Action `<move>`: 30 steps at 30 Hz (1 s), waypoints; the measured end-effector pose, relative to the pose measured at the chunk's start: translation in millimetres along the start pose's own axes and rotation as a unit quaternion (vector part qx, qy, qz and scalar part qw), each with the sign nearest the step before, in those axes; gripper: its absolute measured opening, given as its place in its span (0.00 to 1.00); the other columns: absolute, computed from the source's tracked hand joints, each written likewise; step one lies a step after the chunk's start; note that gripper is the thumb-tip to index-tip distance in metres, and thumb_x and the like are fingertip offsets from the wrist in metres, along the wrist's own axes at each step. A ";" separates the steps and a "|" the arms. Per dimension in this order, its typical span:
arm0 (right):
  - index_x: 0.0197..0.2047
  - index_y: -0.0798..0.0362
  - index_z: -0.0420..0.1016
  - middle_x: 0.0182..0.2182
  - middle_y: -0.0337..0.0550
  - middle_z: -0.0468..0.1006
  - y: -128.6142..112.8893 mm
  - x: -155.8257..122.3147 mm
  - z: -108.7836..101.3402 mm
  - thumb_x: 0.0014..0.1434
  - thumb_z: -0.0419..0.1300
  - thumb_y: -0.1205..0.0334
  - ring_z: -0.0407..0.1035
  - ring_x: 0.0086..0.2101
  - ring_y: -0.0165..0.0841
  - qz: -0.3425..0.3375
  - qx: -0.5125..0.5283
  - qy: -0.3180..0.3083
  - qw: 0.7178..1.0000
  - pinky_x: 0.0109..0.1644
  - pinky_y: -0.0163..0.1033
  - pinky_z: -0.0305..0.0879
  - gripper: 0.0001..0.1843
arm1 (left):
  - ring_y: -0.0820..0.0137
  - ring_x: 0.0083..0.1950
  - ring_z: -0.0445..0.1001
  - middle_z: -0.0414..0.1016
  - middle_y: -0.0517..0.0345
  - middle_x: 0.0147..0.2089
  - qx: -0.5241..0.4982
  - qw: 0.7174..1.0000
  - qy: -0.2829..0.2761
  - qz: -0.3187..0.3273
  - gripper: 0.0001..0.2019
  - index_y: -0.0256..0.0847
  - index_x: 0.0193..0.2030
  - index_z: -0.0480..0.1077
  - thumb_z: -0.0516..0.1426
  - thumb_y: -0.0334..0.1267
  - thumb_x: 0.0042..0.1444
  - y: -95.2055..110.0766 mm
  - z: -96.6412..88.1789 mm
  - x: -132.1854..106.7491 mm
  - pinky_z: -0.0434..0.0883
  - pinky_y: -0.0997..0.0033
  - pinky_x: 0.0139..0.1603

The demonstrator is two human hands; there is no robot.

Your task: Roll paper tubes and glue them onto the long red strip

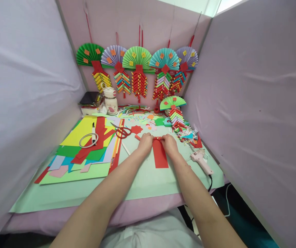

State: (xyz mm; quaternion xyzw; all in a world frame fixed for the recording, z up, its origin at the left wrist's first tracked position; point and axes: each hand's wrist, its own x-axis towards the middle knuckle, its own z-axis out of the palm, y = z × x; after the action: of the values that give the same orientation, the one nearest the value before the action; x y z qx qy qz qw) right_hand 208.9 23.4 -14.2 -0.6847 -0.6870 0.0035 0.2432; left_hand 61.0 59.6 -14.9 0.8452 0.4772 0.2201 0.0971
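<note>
A red paper strip lies on the pale green table cover, its far edge curled into a small roll. My left hand pinches the left end of that edge, and my right hand pinches the right end. The fingertips partly hide the rolled part. By my left fingers a thin red piece sticks out; I cannot tell whether it is a separate roll. Just beyond is a red paper shape with a jagged outline. Left of my left hand rest red-handled scissors and a white stick.
Coloured paper sheets fill the left, with a cutter knife and a tape ring on top. A pink glue gun lies at right. Paper scraps, a white bottle and several hanging fan ornaments are at the back.
</note>
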 end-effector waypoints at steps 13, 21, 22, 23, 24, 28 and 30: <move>0.37 0.53 0.80 0.34 0.45 0.78 13.5 2.2 6.9 0.59 0.56 0.62 0.69 0.37 0.34 0.035 0.077 0.039 0.996 0.43 0.35 0.59 0.11 | 0.64 0.43 0.67 0.71 0.49 0.38 0.016 1.000 0.020 0.009 0.14 0.36 0.38 0.75 0.48 0.31 0.61 -3.3 2.0 -2.9 0.63 0.67 0.46; 0.36 0.53 0.81 0.33 0.46 0.78 8.0 2.6 6.3 0.61 0.55 0.59 0.68 0.36 0.33 0.033 0.007 -0.003 0.999 0.40 0.34 0.56 0.13 | 0.64 0.42 0.67 0.71 0.49 0.37 0.017 1.000 0.003 0.012 0.14 0.35 0.37 0.75 0.47 0.29 0.60 -3.5 0.8 -3.0 0.63 0.66 0.45; 0.37 0.54 0.81 0.34 0.46 0.78 7.9 2.2 6.6 0.62 0.54 0.59 0.68 0.36 0.33 0.033 0.006 -0.002 0.999 0.41 0.34 0.56 0.14 | 0.64 0.42 0.67 0.71 0.48 0.37 0.019 1.000 0.000 0.014 0.14 0.35 0.37 0.75 0.48 0.30 0.60 -3.2 -0.1 -3.5 0.63 0.65 0.46; 0.38 0.54 0.81 0.34 0.47 0.78 8.0 2.0 7.1 0.62 0.54 0.59 0.68 0.37 0.33 0.032 0.007 -0.001 0.999 0.41 0.34 0.56 0.14 | 0.63 0.42 0.67 0.71 0.48 0.37 0.020 1.000 -0.003 0.015 0.14 0.35 0.38 0.75 0.48 0.30 0.60 -3.0 -1.0 -4.0 0.63 0.65 0.46; 0.38 0.54 0.81 0.34 0.47 0.78 8.0 1.8 7.8 0.62 0.54 0.59 0.68 0.37 0.33 0.031 0.009 0.000 0.999 0.42 0.34 0.56 0.15 | 0.63 0.43 0.67 0.72 0.48 0.38 0.021 1.000 -0.005 0.015 0.14 0.35 0.38 0.75 0.48 0.30 0.60 -2.8 -1.8 -4.5 0.63 0.65 0.46; 0.38 0.54 0.80 0.35 0.46 0.78 7.3 2.7 10.4 0.62 0.55 0.59 0.68 0.38 0.34 0.027 0.005 -0.007 1.000 0.43 0.34 0.56 0.13 | 0.64 0.43 0.68 0.72 0.48 0.38 0.029 0.999 -0.009 0.015 0.15 0.35 0.38 0.75 0.47 0.31 0.61 -2.9 -2.7 -5.4 0.64 0.65 0.47; 0.37 0.54 0.80 0.34 0.47 0.78 6.2 3.4 10.6 0.61 0.55 0.60 0.68 0.38 0.34 0.025 -0.007 -0.010 1.000 0.42 0.34 0.56 0.13 | 0.64 0.43 0.68 0.72 0.48 0.38 0.033 0.999 -0.013 0.013 0.14 0.35 0.38 0.75 0.47 0.30 0.61 -1.7 -2.8 -5.2 0.64 0.65 0.46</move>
State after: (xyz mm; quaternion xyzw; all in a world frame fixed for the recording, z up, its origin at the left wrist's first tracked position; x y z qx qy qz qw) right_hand 211.4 30.5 -24.5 -0.7036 -0.6720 0.0117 0.2309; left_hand 56.1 55.9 -14.6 0.8571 0.4716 0.1943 0.0725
